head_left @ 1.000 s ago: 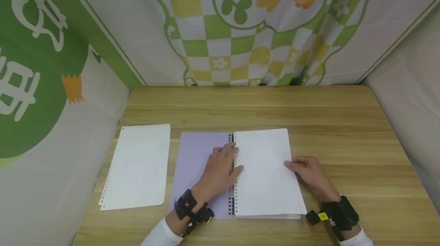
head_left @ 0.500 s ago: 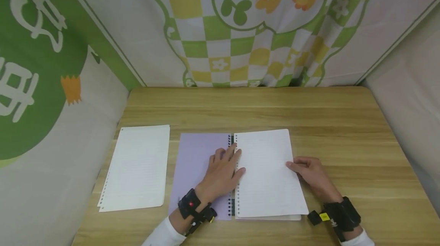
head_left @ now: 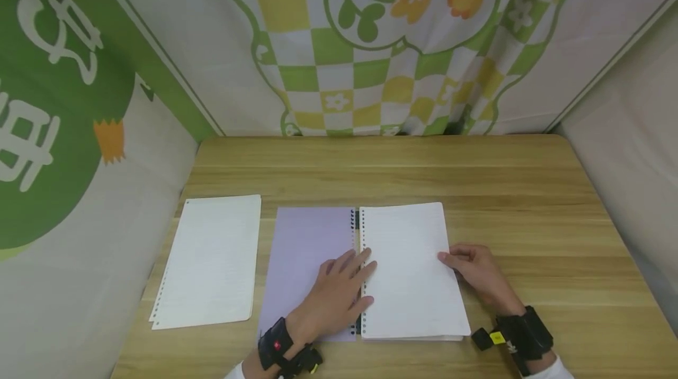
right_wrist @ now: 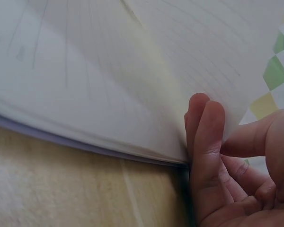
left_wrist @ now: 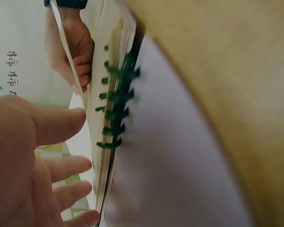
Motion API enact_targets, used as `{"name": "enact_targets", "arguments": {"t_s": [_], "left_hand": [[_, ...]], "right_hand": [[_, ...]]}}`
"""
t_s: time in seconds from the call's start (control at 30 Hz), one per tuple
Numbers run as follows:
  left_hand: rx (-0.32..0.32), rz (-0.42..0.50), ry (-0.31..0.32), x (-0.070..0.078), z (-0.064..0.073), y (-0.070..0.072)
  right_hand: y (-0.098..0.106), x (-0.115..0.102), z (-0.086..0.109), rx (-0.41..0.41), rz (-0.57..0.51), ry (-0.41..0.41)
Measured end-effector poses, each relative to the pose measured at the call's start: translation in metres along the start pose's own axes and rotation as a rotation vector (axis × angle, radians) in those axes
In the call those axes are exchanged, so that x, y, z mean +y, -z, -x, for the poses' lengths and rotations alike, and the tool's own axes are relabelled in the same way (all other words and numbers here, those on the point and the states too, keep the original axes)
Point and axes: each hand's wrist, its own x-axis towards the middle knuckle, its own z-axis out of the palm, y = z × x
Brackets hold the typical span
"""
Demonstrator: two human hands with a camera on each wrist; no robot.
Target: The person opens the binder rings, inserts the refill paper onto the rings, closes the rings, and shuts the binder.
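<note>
A loose-leaf ring notebook lies on the table, its purple cover (head_left: 304,243) turned to the left. White lined paper (head_left: 405,285) with a punched left edge covers its right side. Spread fingers of my left hand (head_left: 336,296) rest along the spine, over the holes in the lower half. Dark green binder rings (left_wrist: 114,113) stand parted in the left wrist view. My right hand (head_left: 477,267) pinches the top sheet's right edge between thumb and fingers. That sheet (right_wrist: 208,52) is lifted off the pages underneath in the right wrist view.
Loose punched sheets (head_left: 209,261) lie slightly fanned at the left of the wooden table (head_left: 381,170). A patterned curtain (head_left: 371,79) hangs behind the far edge, and fabric walls flank both sides. Each wrist wears a black camera strap.
My left hand has slid down the spine toward me, from the upper holes to the lower ones. The right hand keeps its pinch on the sheet, whose lower right corner has shifted slightly left.
</note>
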Motion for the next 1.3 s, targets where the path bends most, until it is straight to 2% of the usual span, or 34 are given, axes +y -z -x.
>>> {"name": "enact_targets", "arguments": {"t_s": [0.1, 0.23, 0.37, 0.6, 0.87, 1.0, 1.07, 1.17, 1.3], "left_hand": [[-0.039, 0.005, -0.044, 0.002, 0.011, -0.002], [-0.058, 0.006, -0.065, 0.003, 0.019, -0.004], [-0.072, 0.025, -0.066, 0.003, 0.023, -0.006], [-0.08, 0.048, -0.06, 0.003, 0.026, -0.009], [-0.067, 0.066, -0.039, 0.0, 0.031, -0.01], [-0.062, 0.079, -0.039, -0.001, 0.032, -0.01], [-0.054, 0.094, -0.044, -0.002, 0.033, -0.009], [-0.003, 0.12, -0.048, -0.006, 0.034, -0.005], [0.129, 0.146, -0.004, -0.018, 0.037, 0.005]], "right_hand": [[-0.002, 0.001, -0.001, 0.006, 0.006, 0.003], [-0.003, 0.0, -0.002, 0.007, 0.001, 0.011], [-0.003, -0.001, -0.001, -0.014, 0.009, 0.019], [0.002, -0.004, -0.001, -0.041, 0.105, 0.05], [0.011, -0.005, -0.004, -0.097, 0.101, 0.147], [0.022, -0.01, -0.004, -0.066, 0.127, 0.198], [0.027, -0.016, -0.006, -0.042, 0.141, 0.227], [0.026, -0.03, -0.009, -0.02, 0.171, 0.276], [0.006, -0.054, -0.017, -0.045, 0.244, 0.365]]}}
